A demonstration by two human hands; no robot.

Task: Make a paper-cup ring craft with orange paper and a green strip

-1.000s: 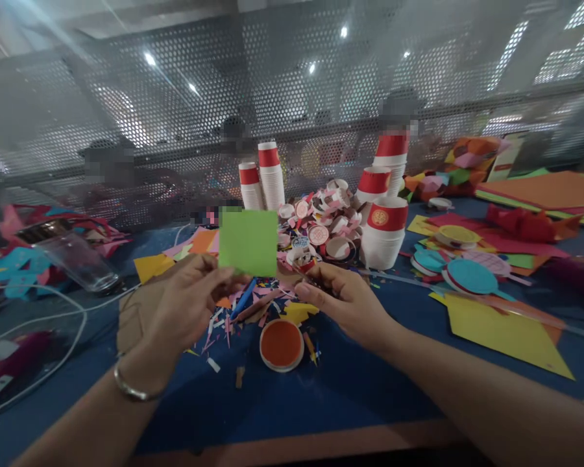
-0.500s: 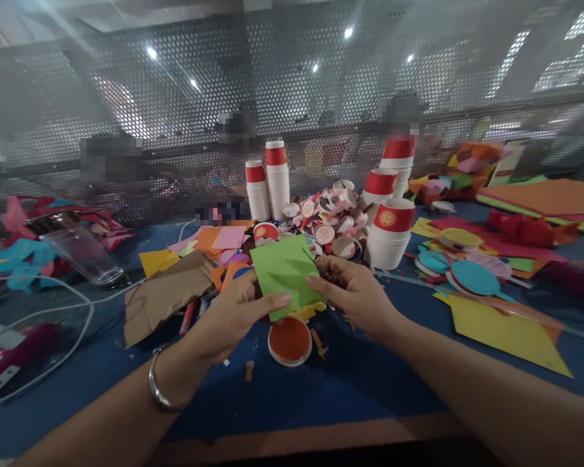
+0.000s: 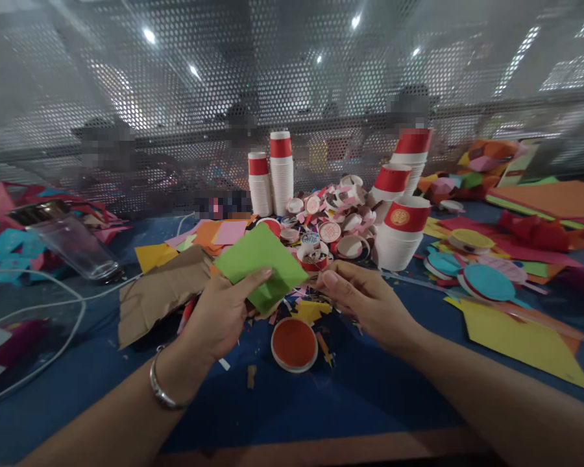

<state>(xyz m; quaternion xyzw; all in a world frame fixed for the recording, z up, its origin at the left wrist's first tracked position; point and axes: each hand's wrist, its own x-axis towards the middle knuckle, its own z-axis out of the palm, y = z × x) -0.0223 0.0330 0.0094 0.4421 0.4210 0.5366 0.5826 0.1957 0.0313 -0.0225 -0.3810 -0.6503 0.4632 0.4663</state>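
Now green paper (image 3: pixel 259 264) in left hand (image 3: pixel 219 318)

perforated metal mesh screen (image 3: pixel 185 123) spanning the far side; blue-topped table (image 3: pixel 321 402), wooden near edge; ceiling spotlights (image 3: pixel 149 35); bright windows (image 3: pixel 571 65) far right.

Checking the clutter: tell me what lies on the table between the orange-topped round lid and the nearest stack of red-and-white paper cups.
In the head view, between the orange-topped lid and the cup stack lie paper scraps and the right hand, hovering above them.
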